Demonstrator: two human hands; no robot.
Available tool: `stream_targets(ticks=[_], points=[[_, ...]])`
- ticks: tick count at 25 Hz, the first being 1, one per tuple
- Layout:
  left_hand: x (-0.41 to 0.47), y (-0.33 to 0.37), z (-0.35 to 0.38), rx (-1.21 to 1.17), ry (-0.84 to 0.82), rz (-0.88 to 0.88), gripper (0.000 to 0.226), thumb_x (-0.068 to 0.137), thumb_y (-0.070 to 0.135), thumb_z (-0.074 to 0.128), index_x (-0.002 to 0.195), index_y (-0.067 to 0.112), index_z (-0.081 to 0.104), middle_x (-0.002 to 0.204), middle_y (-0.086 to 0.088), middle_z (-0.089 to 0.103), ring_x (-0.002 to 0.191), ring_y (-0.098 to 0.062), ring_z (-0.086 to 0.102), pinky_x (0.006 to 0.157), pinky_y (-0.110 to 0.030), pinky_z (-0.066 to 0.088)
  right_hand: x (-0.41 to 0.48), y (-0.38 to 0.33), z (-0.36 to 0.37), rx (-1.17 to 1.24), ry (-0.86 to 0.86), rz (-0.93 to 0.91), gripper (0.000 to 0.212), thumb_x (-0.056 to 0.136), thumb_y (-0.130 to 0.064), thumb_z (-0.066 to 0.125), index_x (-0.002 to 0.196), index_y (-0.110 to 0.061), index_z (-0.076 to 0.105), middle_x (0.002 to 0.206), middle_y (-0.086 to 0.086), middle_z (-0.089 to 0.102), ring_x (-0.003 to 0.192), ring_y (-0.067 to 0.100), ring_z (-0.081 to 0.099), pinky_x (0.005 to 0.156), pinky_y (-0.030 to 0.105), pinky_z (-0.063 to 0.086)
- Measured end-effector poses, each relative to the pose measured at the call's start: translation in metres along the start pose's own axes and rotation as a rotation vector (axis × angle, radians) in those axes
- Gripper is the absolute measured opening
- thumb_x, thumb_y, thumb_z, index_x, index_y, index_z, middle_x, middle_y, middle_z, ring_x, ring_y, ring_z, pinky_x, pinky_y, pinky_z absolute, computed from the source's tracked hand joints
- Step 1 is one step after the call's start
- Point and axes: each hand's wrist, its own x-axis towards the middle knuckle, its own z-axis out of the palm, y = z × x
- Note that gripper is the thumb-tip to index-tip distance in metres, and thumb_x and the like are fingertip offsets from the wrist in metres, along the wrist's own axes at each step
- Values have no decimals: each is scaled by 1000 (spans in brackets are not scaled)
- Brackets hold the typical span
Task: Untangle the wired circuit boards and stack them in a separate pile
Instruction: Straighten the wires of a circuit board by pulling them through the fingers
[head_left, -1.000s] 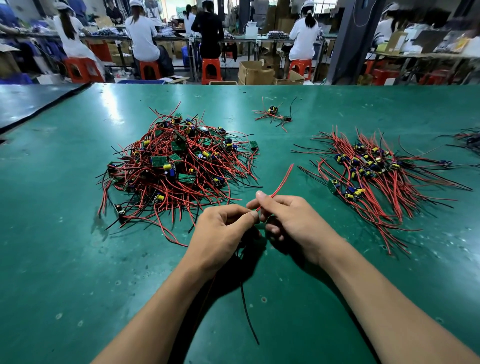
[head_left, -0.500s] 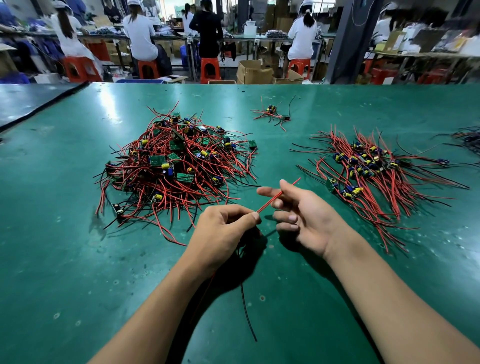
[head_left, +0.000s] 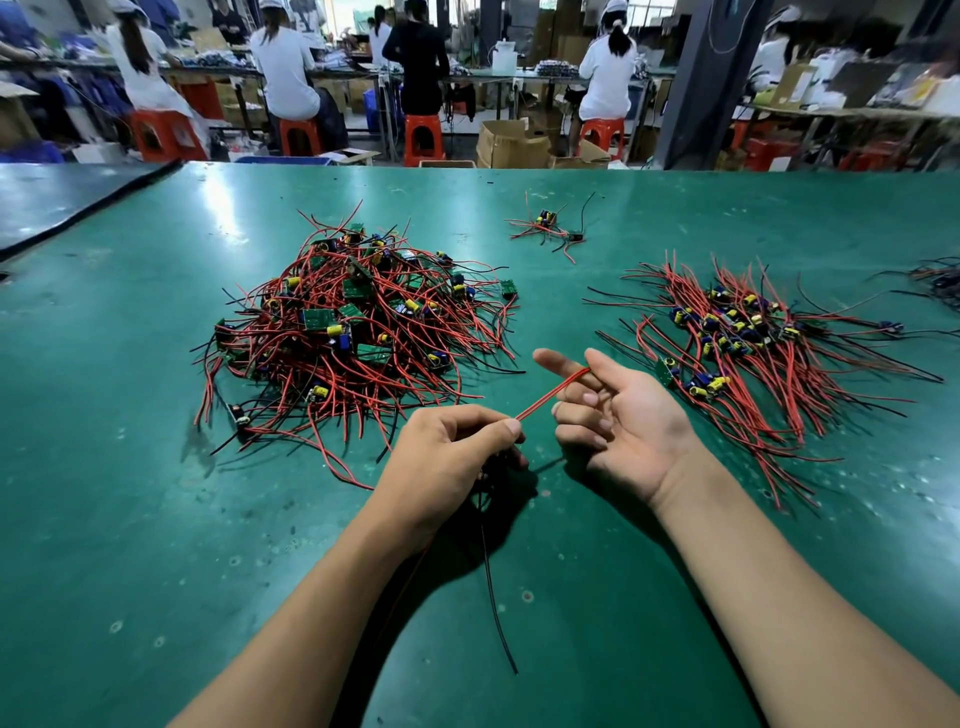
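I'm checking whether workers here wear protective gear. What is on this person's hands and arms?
Nothing shows: the left hand and right hand are bare, no gloves, rings or wrist strap, and the left forearm and right forearm are uncovered, with no sleeve, watch or band in view.

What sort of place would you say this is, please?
Most likely an electronics assembly workshop: heaps of wired circuit boards lie on a green workbench, and capped workers sit on red stools at benches behind.
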Motion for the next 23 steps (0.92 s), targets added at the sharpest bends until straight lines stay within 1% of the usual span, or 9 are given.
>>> stream_targets(ticks=[3, 6, 8, 10, 12, 13, 16, 18, 23], points=[[1, 0, -1, -31, -7, -20, 15, 90, 13, 67, 79, 5, 73, 69, -13, 72, 62, -20, 62, 63, -30, 47, 2, 0, 0, -18, 31, -56, 48, 104, -35, 39, 98, -2, 74, 52, -6, 28, 37, 5, 16, 34, 16, 15], [3, -1, -4, -53, 16, -30, 16, 89, 11, 66, 76, 4, 72, 66, -14, 72, 59, -19, 62, 60, -26, 50, 2, 1, -2, -386, 142, -225, 34, 101, -34, 50, 105, -6, 69, 55, -7, 28, 37, 3, 20, 34, 16, 15], [3, -2, -4, -81, 24, -39, 18, 91, 11, 64, 76, 5, 72, 67, -14, 72, 59, -21, 63, 62, -28, 50, 0, 11, 0, -594, 131, -248, 37, 90, -40, 63, 106, -8, 72, 57, -7, 30, 40, 3, 22, 37, 16, 17], [3, -2, -2, -69, 12, -19, 19, 94, 13, 62, 80, 6, 72, 69, -13, 73, 59, -19, 65, 62, -29, 51, -2, 26, 4, -750, 78, -222, 36, 88, -42, 68, 104, -10, 75, 58, -5, 43, 44, 6, 36, 41, 17, 25], [2, -2, -1, -66, 16, 0, 19, 95, 12, 61, 81, 6, 73, 70, -10, 73, 60, -17, 66, 62, -28, 53, -2, 38, 10, -828, 55, -209, 28, 95, -38, 64, 100, -13, 76, 58, -5, 55, 48, 9, 50, 42, 15, 30], [2, -2, -2, -68, 20, -4, 19, 95, 13, 61, 81, 6, 73, 70, -9, 74, 61, -17, 66, 63, -29, 53, -1, 40, 12, -813, 59, -212, 27, 97, -35, 62, 100, -12, 76, 54, -7, 52, 45, 7, 49, 39, 15, 29], [4, -2, -2, -52, 2, -16, 20, 94, 15, 61, 80, 6, 73, 71, -11, 73, 62, -19, 64, 66, -34, 49, 2, 36, 12, -702, 105, -260, 28, 101, -31, 57, 101, -7, 73, 51, -8, 31, 39, 4, 29, 36, 15, 22], [4, -2, -2, -52, -17, -41, 20, 93, 16, 63, 79, 6, 72, 70, -14, 73, 62, -21, 64, 66, -34, 48, 4, 31, 12, -617, 161, -305, 27, 102, -29, 55, 101, -7, 72, 56, -7, 29, 38, 3, 23, 35, 15, 19], [4, -1, -4, -49, -71, -70, 18, 91, 15, 64, 79, 4, 71, 69, -13, 72, 64, -19, 63, 62, -28, 49, 6, 12, 4, -357, 268, -374, 34, 105, -30, 47, 97, -5, 68, 60, -5, 29, 36, 2, 22, 33, 16, 19]])
